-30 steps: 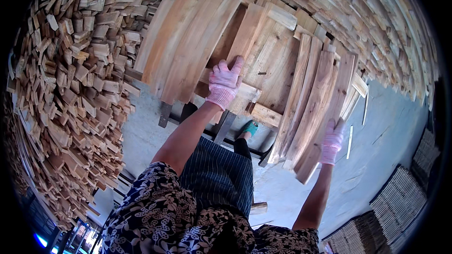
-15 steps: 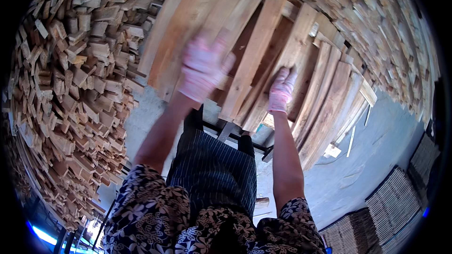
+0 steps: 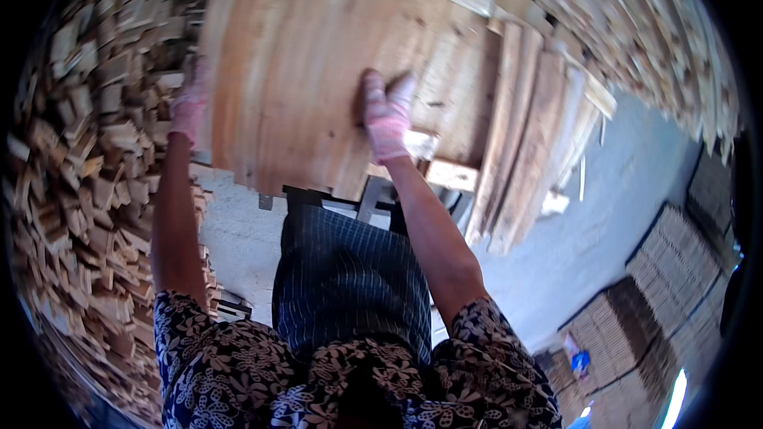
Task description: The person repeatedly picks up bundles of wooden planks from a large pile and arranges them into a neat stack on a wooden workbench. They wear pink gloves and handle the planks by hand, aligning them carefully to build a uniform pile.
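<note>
A wide bundle of long planks (image 3: 310,71) is held up in front of the body, tilted, its lower end just above the dark striped apron (image 3: 350,286). The left hand (image 3: 188,107), in a pink glove, is placed on the bundle's left edge; its fingers are blurred against the wood, so whether they are curled round the edge cannot be told. The right hand (image 3: 387,119), also gloved in pink, is laid flat on the face of the boards, fingers stretched upward and slightly apart, pressing rather than gripping.

That is where the risk is judged to lie. With one palm only pressed flat, the outer boards could be let slide, and the bundle could fan open or drop toward the feet. A metal stand (image 3: 373,195) is seen just below the lower ends; a slipping board could be knocked against it. More planks (image 3: 524,151) are leaned to the right, near the bundle, and could be toppled if brushed. To the left, a tall stack of cut wood (image 3: 87,191) is packed close beside the left forearm, so little room is left for a swing on that side. The grey floor (image 3: 588,230) is littered with a few scraps.
</note>
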Tool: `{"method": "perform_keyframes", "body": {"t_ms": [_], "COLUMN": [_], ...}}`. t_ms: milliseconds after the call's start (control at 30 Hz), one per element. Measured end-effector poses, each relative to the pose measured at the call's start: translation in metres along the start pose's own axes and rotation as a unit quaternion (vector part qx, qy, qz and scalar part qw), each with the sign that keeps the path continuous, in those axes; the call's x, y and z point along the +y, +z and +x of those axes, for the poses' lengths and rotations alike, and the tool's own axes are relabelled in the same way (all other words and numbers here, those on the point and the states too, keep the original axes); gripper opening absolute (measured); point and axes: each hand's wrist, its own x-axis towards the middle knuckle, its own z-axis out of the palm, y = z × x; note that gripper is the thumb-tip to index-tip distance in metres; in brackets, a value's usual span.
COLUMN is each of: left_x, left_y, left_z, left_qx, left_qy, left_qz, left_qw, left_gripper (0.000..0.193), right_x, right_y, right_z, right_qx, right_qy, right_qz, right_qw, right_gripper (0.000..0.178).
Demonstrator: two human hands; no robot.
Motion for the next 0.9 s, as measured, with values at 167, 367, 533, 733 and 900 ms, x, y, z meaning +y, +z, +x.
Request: {"method": "perform_keyframes", "body": {"t_ms": [167,367,533,733,900], "left_x": [0.077,0.296,0.432,0.437,0.43], "left_y": [0.0,0.128,0.268,0.296,0.235], "left_z": [-0.02,-0.156,-0.242,-0.24,-0.241], "left_qx": [0.169,-0.087,-0.195,-0.169,-0.198], "left_qy": [0.078,0.297,0.089,-0.069,-0.101], "left_qz": [0.125,-0.081,-0.154,-0.389,-0.291], "left_qw": [0.975,0.947,0.965,0.903,0.931], "left_gripper": [0.053,0.062,0.104,0.105,0.082], "right_x": [-0.042,0.061,0.028,0.035,0.039], "right_y": [-0.112,-0.349,-0.343,-0.303,-0.329], "right_z": [0.019,0.008,0.015,0.0,0.017], "right_qx": [-0.153,0.16,0.106,0.158,0.095], "right_qy": [-0.096,-0.068,-0.049,-0.008,0.048], "right_qz": [-0.43,-0.599,-0.549,-0.475,-0.409], "right_qw": [0.885,0.781,0.827,0.866,0.906], "right_gripper": [0.072,0.095,0.09,0.087,0.092]}}
